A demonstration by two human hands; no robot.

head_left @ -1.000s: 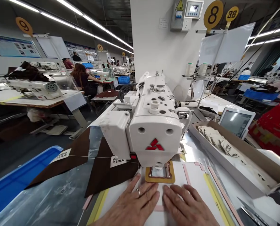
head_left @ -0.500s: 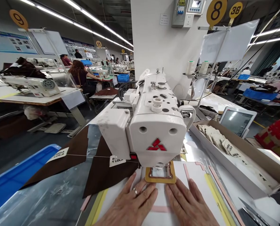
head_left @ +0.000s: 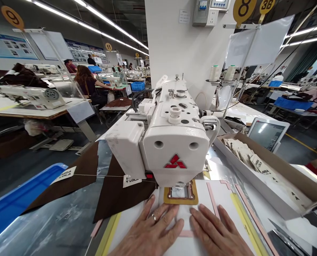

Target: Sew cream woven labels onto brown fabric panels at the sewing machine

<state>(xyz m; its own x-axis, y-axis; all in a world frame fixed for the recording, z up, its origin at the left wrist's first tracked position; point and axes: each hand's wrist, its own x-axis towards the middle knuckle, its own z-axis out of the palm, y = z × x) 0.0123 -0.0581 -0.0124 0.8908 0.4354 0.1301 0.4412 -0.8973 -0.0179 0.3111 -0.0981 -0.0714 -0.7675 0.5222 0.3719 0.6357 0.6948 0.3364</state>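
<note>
Head view, lower centre of the frame: a white sheet [head_left: 222, 199] lies flat on the sewing table [head_left: 68, 227], edged with pink and yellow strips, and both hands rest on it. The left hand [head_left: 150, 234] lies palm down with fingers spread, a ring on one finger, its fingertips just short of the tan frame [head_left: 180, 200]. The right hand [head_left: 214, 233] lies beside it, also flat and spread, gripping nothing; between the two a short pink strip [head_left: 186, 233] shows on the sheet.

The tan frame sits under the head of the white sewing machine [head_left: 174, 149], and inside it a pale patch shows, though whether it is stitched I cannot tell. Judging by this, the piece is placed and pressed down at the needle, and the sewing of it looks not yet finished.

Left of the machine, in the lower left middle, two brown fabric pieces [head_left: 121, 192] lie on the table, each with a white label [head_left: 130, 180] already on it, joined by a thin thread; these look done. Further left a blue bin [head_left: 17, 202] fills the lower left corner.

At the right, a long cardboard tray [head_left: 289, 174] holds a row of loose labels, so plenty appears left. Behind it stands a small screen [head_left: 267, 135]. Other people sit at machines in the upper left background.
</note>
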